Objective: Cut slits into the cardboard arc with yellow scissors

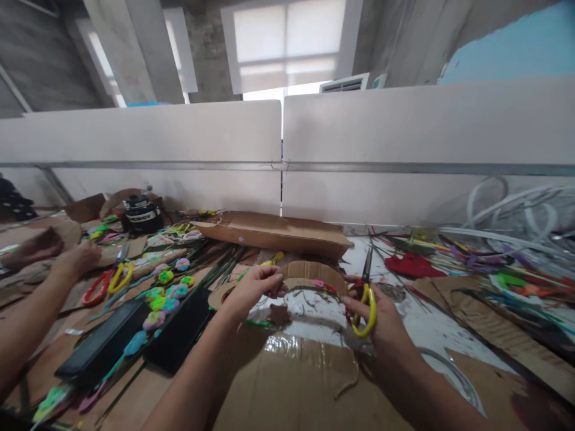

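Observation:
My left hand (258, 290) is closed, thumb and fingers pinched at the left end of a curved, thin cardboard strip (299, 281). My right hand (381, 314) is wrapped round scissors (370, 311) with yellow and red handles, their blades pointing up and away. The right fingertips also touch the strip's right end, where a small pink and red piece lies along it. Behind the strip stands a bent piece of corrugated cardboard (314, 270). Below, between my hands, lies a small star-like cardboard cutout (279, 315). A large taped cardboard sheet (291, 383) is nearest me.
On the left, another person's hands (78, 258) work near red-and-yellow scissors (110, 282). Black boxes (103, 341) and pipe-cleaner flowers (155, 305) lie beside my left arm. A long folded cardboard piece (278, 233) runs behind. Red cloth (413, 265) and white tubing (530, 209) are right.

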